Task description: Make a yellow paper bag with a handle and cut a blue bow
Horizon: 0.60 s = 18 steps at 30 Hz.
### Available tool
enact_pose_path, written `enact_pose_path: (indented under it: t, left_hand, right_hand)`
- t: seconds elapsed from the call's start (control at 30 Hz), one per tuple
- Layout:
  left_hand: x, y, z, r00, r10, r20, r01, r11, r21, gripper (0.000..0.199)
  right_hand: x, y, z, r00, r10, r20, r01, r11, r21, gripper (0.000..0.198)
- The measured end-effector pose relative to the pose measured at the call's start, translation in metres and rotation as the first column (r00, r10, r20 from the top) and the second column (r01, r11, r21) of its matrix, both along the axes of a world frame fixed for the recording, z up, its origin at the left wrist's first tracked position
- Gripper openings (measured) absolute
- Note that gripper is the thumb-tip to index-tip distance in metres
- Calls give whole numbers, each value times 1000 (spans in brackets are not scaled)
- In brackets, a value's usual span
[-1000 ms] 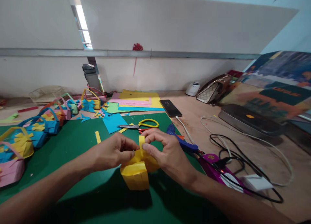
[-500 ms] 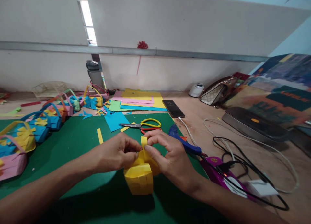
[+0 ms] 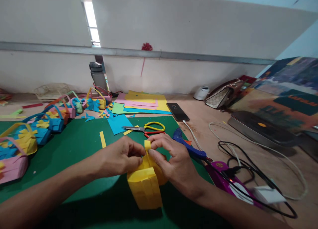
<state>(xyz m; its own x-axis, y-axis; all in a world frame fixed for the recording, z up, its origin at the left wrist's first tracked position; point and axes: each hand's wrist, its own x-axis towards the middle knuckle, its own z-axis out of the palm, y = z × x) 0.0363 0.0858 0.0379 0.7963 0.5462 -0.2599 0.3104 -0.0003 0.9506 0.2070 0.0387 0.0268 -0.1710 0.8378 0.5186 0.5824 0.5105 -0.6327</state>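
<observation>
A folded yellow paper basket [image 3: 144,191] is held up over the green cutting mat [image 3: 74,149], its near end tilted down toward me. My left hand [image 3: 123,156] pinches its far left rim, fingertips closed on the paper. On the other side, my right hand [image 3: 171,156] grips the basket's right rim and a yellow paper strip [image 3: 147,144] that sticks up between the hands. Whether the strip is fixed to the basket is hidden by my fingers. Just beyond the hands lie scissors [image 3: 144,128] with yellow and red handles, and to the right a blue glue gun [image 3: 187,146].
Finished paper baskets [image 3: 51,123] with flowers line the left side. Coloured paper sheets [image 3: 146,103] and a phone [image 3: 177,111] lie at the back. A purple power strip [image 3: 233,186] and tangled cables occupy the right. A bottle [image 3: 98,75] stands by the wall.
The yellow basket has tipped, its near end swinging down and slightly right, so more of its outer face shows. Both hands keep their hold in nearly the same place.
</observation>
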Motion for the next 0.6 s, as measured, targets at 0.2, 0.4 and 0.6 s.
enact_pose_path:
  t: [0.2,0.4,0.6]
  left_hand:
    - [0,-1,-7,998,58,10,-58,998,-4,13]
    - [4,-6,-10,989,149,24,-150,988,44,14]
    - [11,-13,-7,969,244,-22,-242,967,75,17]
  right_hand:
    - [0,0,-2,1000,3,10,-4,999,42,15]
    - [-1,0,-4,999,32,36,-34,997,63,17]
    - [-2,0,-3,999,27,43,-29,998,53,18]
